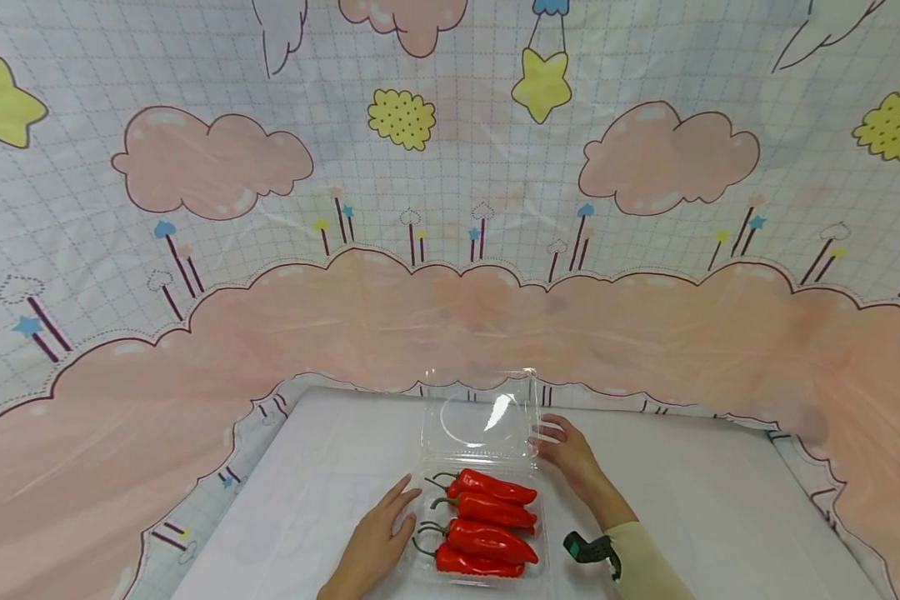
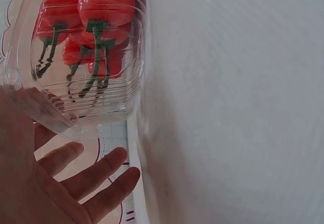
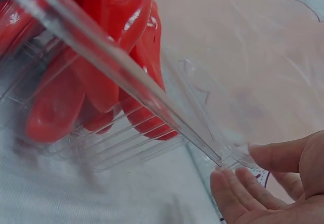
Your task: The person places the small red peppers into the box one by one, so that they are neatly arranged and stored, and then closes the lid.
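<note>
Clear, thin plastic clamshell box [image 1: 480, 500], lower centre, red peppers [image 1: 487, 521] inside: likely light, flexible, slippery. Left hand [image 1: 375, 542] flat alongside; right hand [image 1: 566, 454] pinches raised lid [image 1: 480, 417] edge.

L hand [image 1: 375, 542] flat, R hand [image 1: 570, 454] pinching

Left hand [image 2: 55, 183] sits low with fingers stretched out flat, and right above it there's a clear plastic box [image 2: 83, 100] packed with red peppers [image 2: 96, 11], green stems [image 2: 93, 57] pointing down toward the fingers.
</note>
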